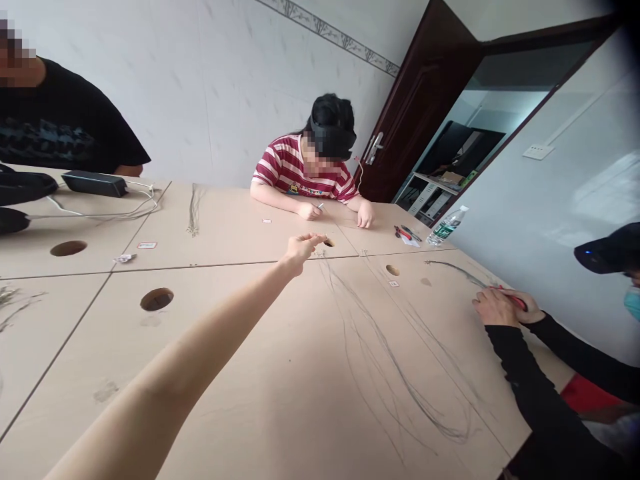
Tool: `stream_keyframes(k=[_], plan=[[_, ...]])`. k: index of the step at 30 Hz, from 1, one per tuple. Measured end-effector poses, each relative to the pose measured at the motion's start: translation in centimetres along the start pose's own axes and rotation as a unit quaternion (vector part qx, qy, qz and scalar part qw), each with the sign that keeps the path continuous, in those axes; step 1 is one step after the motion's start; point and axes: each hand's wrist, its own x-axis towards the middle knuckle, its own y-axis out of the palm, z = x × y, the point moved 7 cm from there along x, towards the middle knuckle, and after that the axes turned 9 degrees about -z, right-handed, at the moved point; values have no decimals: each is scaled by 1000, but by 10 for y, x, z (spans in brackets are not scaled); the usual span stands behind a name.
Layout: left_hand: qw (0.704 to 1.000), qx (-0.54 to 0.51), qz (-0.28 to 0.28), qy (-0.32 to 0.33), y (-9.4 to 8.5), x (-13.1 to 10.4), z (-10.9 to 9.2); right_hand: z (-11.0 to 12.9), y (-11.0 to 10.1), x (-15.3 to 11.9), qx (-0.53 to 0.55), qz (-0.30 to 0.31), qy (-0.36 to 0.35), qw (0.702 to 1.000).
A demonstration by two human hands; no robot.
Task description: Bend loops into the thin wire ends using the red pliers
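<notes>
My left hand (301,252) reaches far out over the table (240,373), its fingers pinched together beside a round hole (329,243). What they hold, if anything, is too small to make out. Just right of and below the fingers, long thin wires (385,347) start at small pale ends and spread in loose curves towards the front right. A second set of thin wires (417,313) lies to the right of them. My right hand is out of the frame.
Across the table a person in a striped shirt (280,167) bends over the surface. At right, another person's hands (500,305) hold red-handled pliers (520,303). A bottle (447,227), tools (404,233) and a black box (95,183) stand or lie on the table.
</notes>
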Motion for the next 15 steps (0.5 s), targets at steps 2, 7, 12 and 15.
stream_keyframes(k=[2,7,12,15], plan=[[1000,21,-6,-10,8,15,17,-14,-2,8,-5,-8,8,1000],[997,74,-28,-11,20,49,54,-42,1,29,-5,-23,31,999],[988,145,-52,10,23,75,79,-68,2,39,-10,-31,62,998],[980,187,-57,25,27,86,90,-89,-3,43,-16,-32,87,996]])
